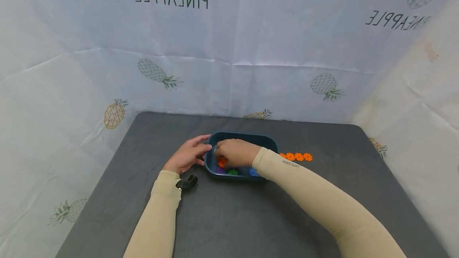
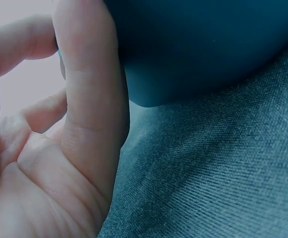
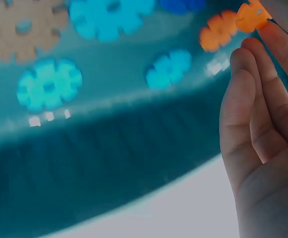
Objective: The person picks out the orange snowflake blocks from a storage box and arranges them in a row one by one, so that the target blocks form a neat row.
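A dark blue plastic bin stands on the grey table. My left hand is at its left end, fingers spread and nearly straight, fingertips against the end wall. The left wrist view shows those fingers close up beside the bin's wall. My right hand reaches down inside the left part of the bin. Between thumb and index finger it pinches an orange interlocking flower disc. Another orange disc lies just beside it. Several light blue discs and a brownish one lie on the bin's floor.
A row of joined orange discs lies on the table right of the bin, partly behind my right sleeve. Green and blue discs show near the bin's front wall. A pineapple-print cloth hangs behind the table.
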`<state>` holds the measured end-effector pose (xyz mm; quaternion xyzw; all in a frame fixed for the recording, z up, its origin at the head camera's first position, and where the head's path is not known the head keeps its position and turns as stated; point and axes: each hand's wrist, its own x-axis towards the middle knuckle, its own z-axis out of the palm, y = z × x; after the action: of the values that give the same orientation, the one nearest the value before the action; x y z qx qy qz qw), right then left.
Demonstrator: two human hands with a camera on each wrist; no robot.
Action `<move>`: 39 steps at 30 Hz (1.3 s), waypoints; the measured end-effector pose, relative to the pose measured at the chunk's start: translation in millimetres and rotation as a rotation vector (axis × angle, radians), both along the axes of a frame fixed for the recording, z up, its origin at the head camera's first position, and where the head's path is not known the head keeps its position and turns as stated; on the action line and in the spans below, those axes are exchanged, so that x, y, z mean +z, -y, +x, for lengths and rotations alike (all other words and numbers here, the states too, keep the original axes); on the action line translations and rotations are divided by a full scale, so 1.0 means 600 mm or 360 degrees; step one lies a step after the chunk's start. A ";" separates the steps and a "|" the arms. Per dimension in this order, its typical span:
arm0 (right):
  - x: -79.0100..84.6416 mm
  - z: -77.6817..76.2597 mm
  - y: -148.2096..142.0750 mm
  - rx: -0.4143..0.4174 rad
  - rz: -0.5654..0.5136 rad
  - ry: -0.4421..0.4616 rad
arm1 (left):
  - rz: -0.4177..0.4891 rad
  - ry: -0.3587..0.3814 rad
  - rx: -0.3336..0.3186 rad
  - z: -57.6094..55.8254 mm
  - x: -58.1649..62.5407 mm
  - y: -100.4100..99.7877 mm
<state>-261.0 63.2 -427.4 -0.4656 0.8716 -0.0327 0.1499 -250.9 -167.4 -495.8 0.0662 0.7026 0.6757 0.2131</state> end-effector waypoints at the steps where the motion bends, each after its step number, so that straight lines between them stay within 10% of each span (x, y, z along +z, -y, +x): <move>1: 0.006 -0.001 -0.001 -0.0008 -0.0002 -0.0001 | -0.0002 -0.0002 -0.0004 0.000 0.000 0.000; 15: 0.077 -0.016 -0.039 -0.0236 -0.0100 0.0149 | -0.0005 0.0008 0.0003 0.001 -0.001 -0.006; 39: 0.050 0.020 -0.197 -0.0729 -0.0865 0.0443 | -0.0086 0.0018 0.0070 0.000 -0.006 -0.013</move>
<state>-249.1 181.5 -397.7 -0.2727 0.8839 -0.3582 0.1267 -250.8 -159.6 -499.4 0.0411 0.7206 0.6613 0.2040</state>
